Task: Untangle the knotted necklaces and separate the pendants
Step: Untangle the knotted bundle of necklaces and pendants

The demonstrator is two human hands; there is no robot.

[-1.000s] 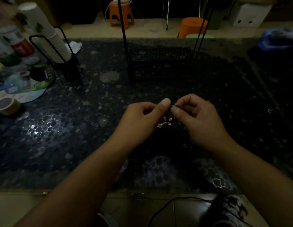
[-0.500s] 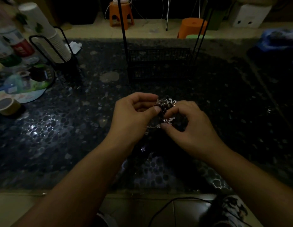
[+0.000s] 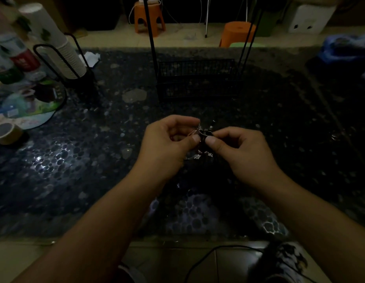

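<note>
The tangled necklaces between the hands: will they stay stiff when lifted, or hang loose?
Probably loose: the tangled necklaces are thin chain, and a part droops below the left hand and right hand. Likely light, since fingertips alone pinch them.

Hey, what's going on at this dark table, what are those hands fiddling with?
A person is working on a tangle of necklaces above a dark pebble-patterned table. The left hand and right hand each pinch the shiny clump between thumb and fingertips, close together. It looks knotted, with a few bright bits hanging below; no pendant lies apart yet. A black wire basket stands behind, and a stack of paper cups sits far left.
</note>
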